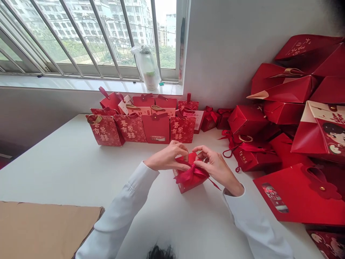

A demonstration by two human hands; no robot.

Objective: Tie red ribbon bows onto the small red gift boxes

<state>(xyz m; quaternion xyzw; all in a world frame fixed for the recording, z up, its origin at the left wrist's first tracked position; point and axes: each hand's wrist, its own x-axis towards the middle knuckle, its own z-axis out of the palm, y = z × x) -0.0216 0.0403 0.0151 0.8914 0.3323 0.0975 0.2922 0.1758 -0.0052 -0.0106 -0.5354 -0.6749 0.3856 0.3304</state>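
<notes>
A small red gift box (188, 185) stands on the white table in front of me, with a dark pink ribbon (192, 174) tied in a bow at its top. From the left, my left hand (171, 157) reaches over the box, thumb and fingers closed on the ribbon beside the knot. My right hand (215, 165) pinches the ribbon from the other side, its thumb close to the knot. One ribbon tail hangs off the box's right side. The fingertips partly cover the box top.
Several red gift bags (157, 127) stand in rows at the table's back. Red boxes and bags (248, 120) are piled high on the right, with a flat red bag (296, 194) nearer. Cardboard (48, 230) lies front left. A plastic-wrapped cup (147, 68) stands on the windowsill.
</notes>
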